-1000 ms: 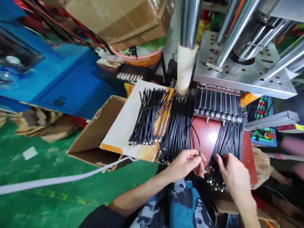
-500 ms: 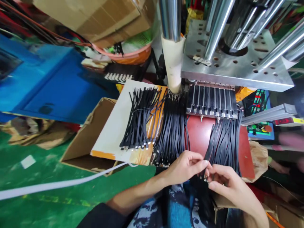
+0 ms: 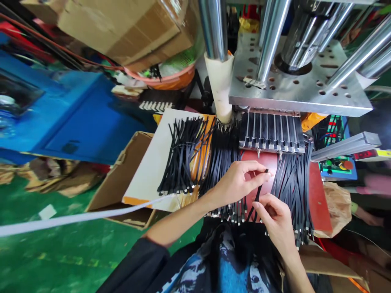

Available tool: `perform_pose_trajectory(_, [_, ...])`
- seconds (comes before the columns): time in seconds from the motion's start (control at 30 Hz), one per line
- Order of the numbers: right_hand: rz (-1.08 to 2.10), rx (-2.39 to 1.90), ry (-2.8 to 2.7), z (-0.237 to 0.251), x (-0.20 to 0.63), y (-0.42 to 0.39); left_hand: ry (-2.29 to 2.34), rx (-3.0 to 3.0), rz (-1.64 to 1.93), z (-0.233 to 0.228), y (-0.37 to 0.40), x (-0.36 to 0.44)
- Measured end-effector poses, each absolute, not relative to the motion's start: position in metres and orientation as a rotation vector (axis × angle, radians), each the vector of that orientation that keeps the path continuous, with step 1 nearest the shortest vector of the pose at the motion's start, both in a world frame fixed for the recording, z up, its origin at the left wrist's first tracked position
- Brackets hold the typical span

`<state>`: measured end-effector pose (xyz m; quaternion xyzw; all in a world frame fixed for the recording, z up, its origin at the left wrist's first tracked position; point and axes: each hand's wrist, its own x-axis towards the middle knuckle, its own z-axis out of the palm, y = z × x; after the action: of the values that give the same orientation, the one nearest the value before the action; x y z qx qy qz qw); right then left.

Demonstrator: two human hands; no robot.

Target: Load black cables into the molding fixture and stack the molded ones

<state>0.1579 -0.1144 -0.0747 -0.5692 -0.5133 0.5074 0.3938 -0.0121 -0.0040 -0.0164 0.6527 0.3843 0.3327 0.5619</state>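
Observation:
My left hand point(image 3: 238, 183) pinches the upper end of one thin black cable piece point(image 3: 258, 194) over the red work plate point(image 3: 316, 195). My right hand point(image 3: 275, 221) grips the lower end of the same piece. A pile of black cable pieces point(image 3: 291, 183) lies on the plate to the right of my hands. A second pile point(image 3: 222, 162) lies to the left, and a third pile point(image 3: 183, 156) rests on a white and orange board point(image 3: 149, 171). Just beyond my hands sits the black slotted mould point(image 3: 271, 132) of the press.
The press has a steel plate point(image 3: 299, 87) and chrome columns point(image 3: 214, 28) overhead. An open cardboard box point(image 3: 128, 171) stands at the left on the green floor point(image 3: 61, 252). A blue machine point(image 3: 76, 118) is further left, and a white strap point(image 3: 76, 219) crosses the floor. A control panel point(image 3: 336, 160) is at the right.
My left hand has risen away from me with the end of one cable piece, stretching it out. My right hand stays low on its other end. The view shifted slightly.

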Motion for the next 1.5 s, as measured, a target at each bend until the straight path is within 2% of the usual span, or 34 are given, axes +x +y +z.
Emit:
perform_pose_trajectory(0.13, [1.097, -1.481, -1.195, -0.081, 0.168, -0.121, 0.868, 1.512, 0.793, -0.01, 0.001, -0.013])
perform_pose_trajectory(0.3, [1.19, -1.395, -1.102, -0.074, 0.183, -0.115, 0.805, 1.399, 0.801, -0.011, -0.003, -0.017])
perform_pose_trajectory(0.47, [1.085, -1.331, -1.288, -0.053, 0.173, -0.09, 0.794, 1.379, 0.813, -0.007, -0.001, -0.023])
perform_pose_trajectory(0.67, [1.025, -1.312, -1.454, -0.044, 0.146, -0.057, 0.796, 1.664, 0.847, 0.002, 0.011, -0.032])
perform_pose_trajectory(0.77, [1.158, -1.373, -1.401, -0.061, 0.138, -0.062, 0.864, 1.747, 0.961, -0.006, 0.028, -0.031])
perform_pose_trajectory(0.93, [1.766, -1.388, -1.452, -0.066, 0.15, -0.079, 1.158, 1.929, 1.243, -0.048, 0.09, -0.027])
perform_pose_trajectory(1.0, [1.681, -1.396, -1.63, -0.05, 0.166, -0.057, 1.209, 1.997, 1.223, -0.066, 0.123, -0.023])
perform_pose_trajectory(1.07, [1.437, -1.386, -1.782, -0.031, 0.181, -0.016, 1.259, 2.018, 1.2, -0.078, 0.151, -0.018])
perform_pose_trajectory(1.17, [1.22, -1.339, -1.782, -0.014, 0.187, 0.059, 1.308, 2.019, 1.245, -0.085, 0.168, -0.016])
perform_pose_trajectory(1.33, [1.126, -1.258, -1.889, -0.022, 0.17, 0.132, 1.067, 2.344, 1.31, -0.082, 0.128, -0.05])
perform_pose_trajectory(1.5, [1.032, -1.354, -1.895, -0.035, 0.16, 0.143, 0.64, 2.875, 0.931, -0.079, 0.098, -0.082])
